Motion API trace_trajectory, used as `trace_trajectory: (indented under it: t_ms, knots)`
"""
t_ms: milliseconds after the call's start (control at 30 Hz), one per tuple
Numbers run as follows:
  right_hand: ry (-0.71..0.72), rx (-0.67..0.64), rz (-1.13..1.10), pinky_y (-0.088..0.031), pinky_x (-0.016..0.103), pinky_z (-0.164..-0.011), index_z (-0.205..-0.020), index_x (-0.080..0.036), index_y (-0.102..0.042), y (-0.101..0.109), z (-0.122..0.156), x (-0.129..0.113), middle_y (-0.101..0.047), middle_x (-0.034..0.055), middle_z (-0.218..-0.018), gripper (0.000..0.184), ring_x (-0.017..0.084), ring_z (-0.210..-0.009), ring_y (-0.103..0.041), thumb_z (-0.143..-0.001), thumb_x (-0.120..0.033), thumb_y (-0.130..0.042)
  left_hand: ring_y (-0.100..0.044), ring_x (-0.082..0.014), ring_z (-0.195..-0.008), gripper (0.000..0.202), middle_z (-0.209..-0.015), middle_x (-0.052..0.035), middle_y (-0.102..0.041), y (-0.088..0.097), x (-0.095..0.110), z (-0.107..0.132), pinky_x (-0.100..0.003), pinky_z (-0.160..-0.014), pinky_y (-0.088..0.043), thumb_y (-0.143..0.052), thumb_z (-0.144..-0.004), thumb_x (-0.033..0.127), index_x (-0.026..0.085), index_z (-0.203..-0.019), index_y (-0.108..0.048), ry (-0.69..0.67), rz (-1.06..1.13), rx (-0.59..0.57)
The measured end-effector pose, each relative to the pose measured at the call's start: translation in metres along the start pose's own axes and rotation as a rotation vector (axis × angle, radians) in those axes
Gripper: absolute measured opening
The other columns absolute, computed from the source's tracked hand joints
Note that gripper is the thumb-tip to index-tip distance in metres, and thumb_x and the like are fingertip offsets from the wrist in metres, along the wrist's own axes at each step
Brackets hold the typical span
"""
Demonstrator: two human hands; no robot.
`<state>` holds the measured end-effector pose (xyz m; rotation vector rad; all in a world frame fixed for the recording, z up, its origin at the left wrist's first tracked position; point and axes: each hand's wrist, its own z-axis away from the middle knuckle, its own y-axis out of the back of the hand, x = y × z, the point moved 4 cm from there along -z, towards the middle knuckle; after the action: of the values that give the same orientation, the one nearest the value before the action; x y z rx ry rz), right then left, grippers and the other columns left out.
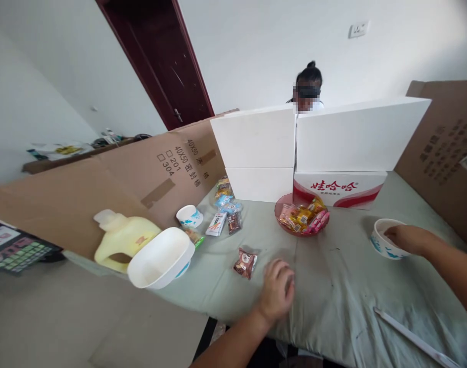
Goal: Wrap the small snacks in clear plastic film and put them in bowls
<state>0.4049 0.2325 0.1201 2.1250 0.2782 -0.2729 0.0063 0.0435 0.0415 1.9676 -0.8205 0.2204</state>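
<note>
My left hand (276, 290) rests knuckles-up on the pale green cloth (333, 286), fingers curled under, just right of a small brown snack packet (245, 262). Whether it holds anything is hidden. My right hand (406, 238) reaches over the rim of a white paper bowl (382, 244) at the right, fingers bent down into it and out of sight. A pink plate (282, 221) heaped with colourful snack packets stands between the hands, farther back.
A large white bowl (160, 258) and a yellow jug (121, 237) lie at the left, with a small paper cup (190, 215) and several packets (225, 212) behind. White boxes (317, 138) and cardboard walls (103, 184) ring the cloth. A person sits beyond the boxes.
</note>
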Motion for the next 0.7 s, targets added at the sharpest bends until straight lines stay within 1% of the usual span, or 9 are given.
trace_trajectory:
  t_ms: [67,100,167,267,367,433,533,633,700]
  knots:
    - [0.111,-0.148,-0.016,-0.047,0.032,-0.072,-0.068,-0.017,-0.072,0.003,0.022,0.002,-0.070,0.0099,-0.078,0.031,0.015,-0.067,-0.063,-0.088,-0.035,-0.055,-0.042,-0.0340,-0.123,0.030,-0.122,-0.0118,-0.054,0.025,-0.021,0.003,-0.057,-0.103,-0.032,-0.058,-0.078,0.016,0.022,-0.107,-0.061,0.125,-0.193,0.072]
    - [0.178,-0.211,-0.029,-0.047,0.035,-0.078,-0.073,-0.019,-0.074,0.004,0.038,0.001,-0.072,0.0119,-0.085,0.023,0.019,-0.075,-0.065,-0.083,-0.035,-0.061,-0.040,-0.0369,-0.125,0.033,-0.125,-0.0133,-0.053,0.035,-0.034,0.005,-0.060,-0.102,-0.031,-0.061,-0.077,0.019,0.022,-0.110,-0.061,0.209,-0.281,0.074]
    - [0.329,-0.297,-0.065,-0.046,0.039,-0.088,-0.087,-0.022,-0.075,0.006,0.077,-0.006,-0.071,0.0151,-0.096,0.024,0.024,-0.092,-0.065,-0.081,-0.040,-0.062,-0.039,-0.0400,-0.126,0.042,-0.129,-0.0153,-0.051,0.048,-0.059,0.007,-0.061,-0.100,-0.033,-0.066,-0.075,0.021,0.021,-0.117,-0.060,0.336,-0.395,-0.011]
    - [0.447,-0.335,-0.165,-0.050,0.039,-0.088,-0.099,-0.029,-0.073,0.009,0.140,-0.024,-0.069,0.0141,-0.106,0.031,0.026,-0.099,-0.064,-0.085,-0.050,-0.055,-0.045,-0.0361,-0.123,0.053,-0.131,-0.0157,-0.052,0.053,-0.086,0.003,-0.053,-0.097,-0.039,-0.063,-0.075,0.014,0.021,-0.127,-0.055,0.406,-0.431,-0.161]
    - [0.426,-0.362,-0.173,-0.054,0.041,-0.087,-0.104,-0.034,-0.070,0.007,0.191,-0.038,-0.068,0.0111,-0.111,0.031,0.026,-0.100,-0.065,-0.089,-0.049,-0.049,-0.055,-0.0302,-0.111,0.052,-0.126,-0.0151,-0.055,0.058,-0.096,-0.010,-0.044,-0.092,-0.045,-0.057,-0.073,0.004,0.020,-0.123,-0.058,0.474,-0.368,-0.147]
    - [0.391,-0.345,-0.164,-0.055,0.043,-0.085,-0.103,-0.033,-0.070,0.007,0.215,-0.040,-0.068,0.0101,-0.109,0.031,0.026,-0.098,-0.065,-0.089,-0.050,-0.048,-0.060,-0.0266,-0.103,0.047,-0.120,-0.0131,-0.058,0.061,-0.095,-0.020,-0.039,-0.088,-0.047,-0.057,-0.071,0.004,0.020,-0.116,-0.060,0.531,-0.197,-0.058]
    - [0.334,-0.321,-0.132,-0.056,0.043,-0.081,-0.103,-0.032,-0.070,0.007,0.239,-0.033,-0.067,0.0095,-0.103,0.031,0.026,-0.091,-0.066,-0.085,-0.052,-0.054,-0.064,-0.0217,-0.090,0.037,-0.106,-0.0090,-0.064,0.053,-0.081,-0.028,-0.034,-0.080,-0.049,-0.060,-0.073,0.016,0.018,-0.110,-0.059,0.631,0.336,0.035]
    - [0.302,-0.358,-0.112,-0.056,0.041,-0.077,-0.107,-0.031,-0.069,0.007,0.253,-0.027,-0.067,0.0087,-0.097,0.030,0.024,-0.085,-0.065,-0.082,-0.046,-0.059,-0.063,-0.0170,-0.071,0.034,-0.087,-0.0037,-0.067,0.023,-0.055,-0.023,-0.027,-0.065,-0.049,-0.062,-0.074,0.027,0.018,-0.106,-0.057,0.713,0.801,-0.089]
    - [0.283,-0.400,-0.110,-0.056,0.039,-0.076,-0.110,-0.031,-0.067,0.007,0.258,-0.027,-0.066,0.0079,-0.095,0.030,0.023,-0.084,-0.065,-0.084,-0.037,-0.055,-0.058,-0.0141,-0.062,0.030,-0.076,0.0001,-0.064,0.000,-0.036,-0.015,-0.024,-0.058,-0.045,-0.064,-0.073,0.029,0.018,-0.100,-0.057,0.703,0.858,-0.222]
